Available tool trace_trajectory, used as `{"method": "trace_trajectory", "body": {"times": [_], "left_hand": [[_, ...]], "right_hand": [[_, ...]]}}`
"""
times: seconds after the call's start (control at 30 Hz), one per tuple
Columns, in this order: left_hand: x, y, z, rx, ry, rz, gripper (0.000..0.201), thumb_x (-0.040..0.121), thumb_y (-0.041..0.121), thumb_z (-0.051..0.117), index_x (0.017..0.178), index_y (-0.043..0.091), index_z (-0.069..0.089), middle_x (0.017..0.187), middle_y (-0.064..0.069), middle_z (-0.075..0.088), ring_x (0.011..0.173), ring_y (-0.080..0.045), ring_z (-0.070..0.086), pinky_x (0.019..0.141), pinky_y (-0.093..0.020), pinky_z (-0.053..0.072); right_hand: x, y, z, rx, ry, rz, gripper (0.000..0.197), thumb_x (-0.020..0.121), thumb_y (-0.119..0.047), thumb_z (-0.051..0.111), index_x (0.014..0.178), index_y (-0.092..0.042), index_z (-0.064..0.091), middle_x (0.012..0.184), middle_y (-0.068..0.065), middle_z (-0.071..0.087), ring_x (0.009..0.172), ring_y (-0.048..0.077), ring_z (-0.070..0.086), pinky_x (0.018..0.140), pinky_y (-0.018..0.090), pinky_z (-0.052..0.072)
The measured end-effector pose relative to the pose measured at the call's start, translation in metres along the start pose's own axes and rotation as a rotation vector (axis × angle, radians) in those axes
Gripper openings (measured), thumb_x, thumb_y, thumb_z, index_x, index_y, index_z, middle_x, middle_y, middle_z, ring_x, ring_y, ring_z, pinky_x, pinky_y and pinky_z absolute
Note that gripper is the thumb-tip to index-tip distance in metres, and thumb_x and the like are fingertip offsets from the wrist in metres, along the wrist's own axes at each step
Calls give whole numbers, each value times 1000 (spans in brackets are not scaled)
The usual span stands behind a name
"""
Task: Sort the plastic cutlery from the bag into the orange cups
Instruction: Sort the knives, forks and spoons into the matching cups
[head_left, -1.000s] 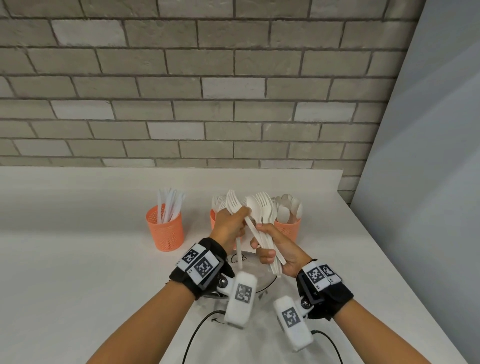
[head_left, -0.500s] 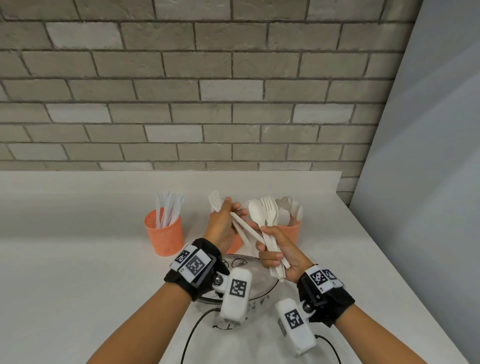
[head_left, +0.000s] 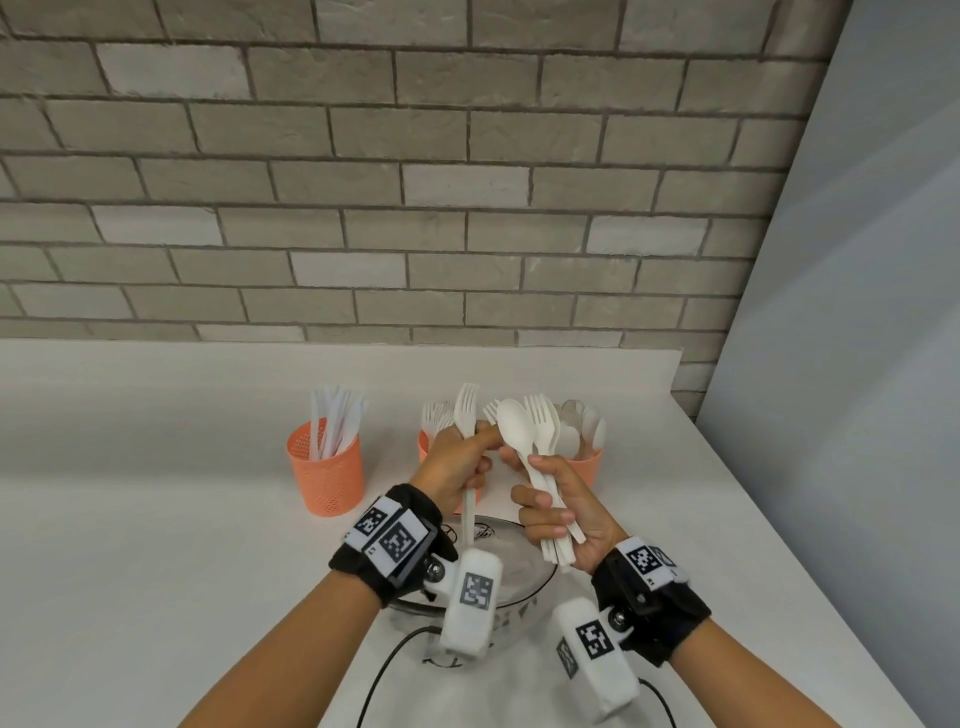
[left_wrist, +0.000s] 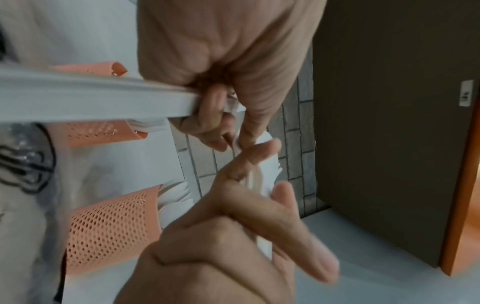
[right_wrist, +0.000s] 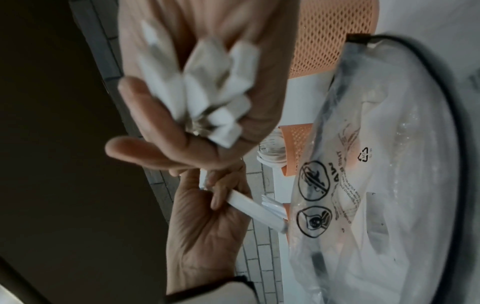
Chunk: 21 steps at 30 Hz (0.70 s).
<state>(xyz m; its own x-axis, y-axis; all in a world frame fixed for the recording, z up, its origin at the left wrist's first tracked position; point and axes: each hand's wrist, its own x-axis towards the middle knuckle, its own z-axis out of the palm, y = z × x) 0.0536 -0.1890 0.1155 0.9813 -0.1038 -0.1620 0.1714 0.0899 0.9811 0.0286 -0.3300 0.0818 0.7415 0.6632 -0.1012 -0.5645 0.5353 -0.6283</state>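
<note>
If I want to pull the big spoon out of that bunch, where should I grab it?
Probably pinch the spoon at its neck, just below the bowl, coming from above. Its handle sits buried in the bunch that the right hand grips, while the bowl pokes out free at the top beside the forks.
</note>
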Motion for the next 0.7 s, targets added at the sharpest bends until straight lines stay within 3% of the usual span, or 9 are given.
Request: {"method": "trace_trajectory", "body": {"times": [0.07, 0.17, 0.37, 0.47, 0.53, 0.6, 0.7], "left_hand": [[2, 2, 2, 9, 73, 46, 19, 89, 12, 57, 71, 13, 49, 56, 3, 54, 41, -5, 37, 31, -13, 24], [6, 10, -2, -80, 209, 85, 21, 93, 14, 51, 72, 12, 51, 59, -4, 47, 35, -4, 41, 30, -12, 25], [6, 11, -1, -322, 40, -49, 17, 88, 12, 57, 72, 9, 55, 47, 2, 38, 27, -4, 29, 29, -13, 20], [10, 14, 0, -284, 77, 20, 15, 90, 12, 55, 77, 7, 59, 48, 2, 39, 27, -3, 27, 31, -13, 21], [14, 20, -4, -300, 175, 89, 20, 93, 15, 51, 76, 8, 59, 49, 2, 40, 29, -3, 31, 33, -13, 26], [19, 29, -12, -345, 277, 157, 27, 97, 21, 45, 74, 12, 54, 56, 0, 48, 36, -3, 41, 37, -13, 33], [22, 39, -23, -407, 370, 215, 30, 100, 30, 37, 74, 17, 47, 43, 5, 57, 39, -5, 50, 48, -17, 43]], "right_hand": [[0, 0, 0, -19, 8, 6, 40, 52, -22, 89, 88, -16, 73, 41, -3, 45, 24, 2, 36, 26, 14, 33], [-3, 2, 2, -89, 33, 13, 38, 51, -23, 89, 83, -15, 72, 39, -4, 42, 24, 1, 34, 26, 14, 31], [-4, 4, 4, -150, 49, 27, 42, 51, -26, 89, 81, -16, 61, 38, -6, 39, 25, 1, 31, 26, 12, 28], [-6, 4, 3, -179, 51, 30, 43, 53, -28, 88, 82, -15, 59, 39, -5, 40, 25, 1, 31, 27, 12, 28], [-8, 4, 3, -240, 74, 30, 36, 61, -30, 83, 82, -14, 59, 39, -5, 40, 25, 1, 30, 27, 12, 28], [-12, 4, 5, -336, 140, 27, 23, 78, -31, 68, 84, -14, 54, 39, -6, 40, 25, 0, 29, 27, 12, 26], [-16, 4, 2, -408, 249, -20, 12, 87, -24, 50, 86, -13, 52, 39, -6, 40, 25, 1, 28, 28, 12, 24]]}}
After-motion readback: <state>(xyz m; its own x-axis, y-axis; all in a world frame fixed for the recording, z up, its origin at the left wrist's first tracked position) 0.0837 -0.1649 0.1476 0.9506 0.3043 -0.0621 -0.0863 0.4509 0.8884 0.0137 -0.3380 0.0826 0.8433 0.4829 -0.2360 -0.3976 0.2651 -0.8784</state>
